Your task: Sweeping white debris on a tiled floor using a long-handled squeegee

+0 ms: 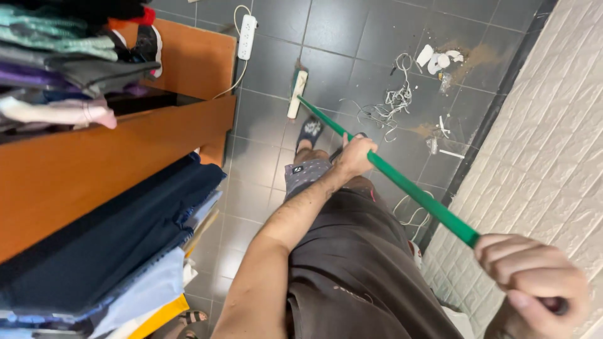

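Below, both hands grip a broom by its green handle (pixel 408 187). The left hand (pixel 356 155) is wrapped around the handle partway down, fingers closed over it, arm stretched out from the lower middle of the view. The right hand (pixel 531 279) is clenched in a fist around the top end of the handle, close to the camera at the lower right. The handle runs on a slant from that fist up and to the left, down to the broom head (pixel 297 93), a pale narrow block that rests on the dark grey tiled floor (pixel 270 63).

Just below the broom head, a foot in a dark sandal (pixel 310 131) stands on the tiles. To the right of the broom head lies a tangle of white cable (pixel 392 100), and beyond it, near the foot of the wall, a scatter of white scraps and brownish dust (pixel 445 63). A white power strip (pixel 247 36) lies on the floor at the top, its cord trailing down beside an orange wooden shelf unit (pixel 94 163). Folded clothes (pixel 113 245) are stacked on the shelves at the left. A white brick-patterned wall (pixel 546 138) runs along the right side.
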